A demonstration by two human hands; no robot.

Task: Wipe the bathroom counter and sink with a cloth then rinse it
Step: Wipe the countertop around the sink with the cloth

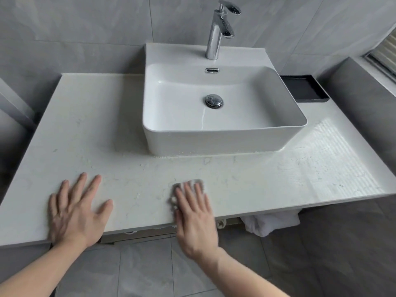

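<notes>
A white marble-look counter (90, 129) carries a white rectangular vessel sink (214, 144) with a chrome faucet (216, 31) behind the bowl and a chrome drain plug (213, 101) in it. My right hand (195, 217) lies flat on a small grey cloth (198, 182), pressing it onto the counter near the front edge, below the sink. The hand is blurred and the cloth shows only past the fingertips and at the left of the fingers. My left hand (75, 211) rests flat on the counter at the front left, fingers spread, holding nothing.
A black tray (304, 88) sits on the counter to the right of the sink. White fabric (270, 224) hangs under the counter's front edge at the right. Grey tiled walls stand behind and at both sides, and a grey tiled floor lies below.
</notes>
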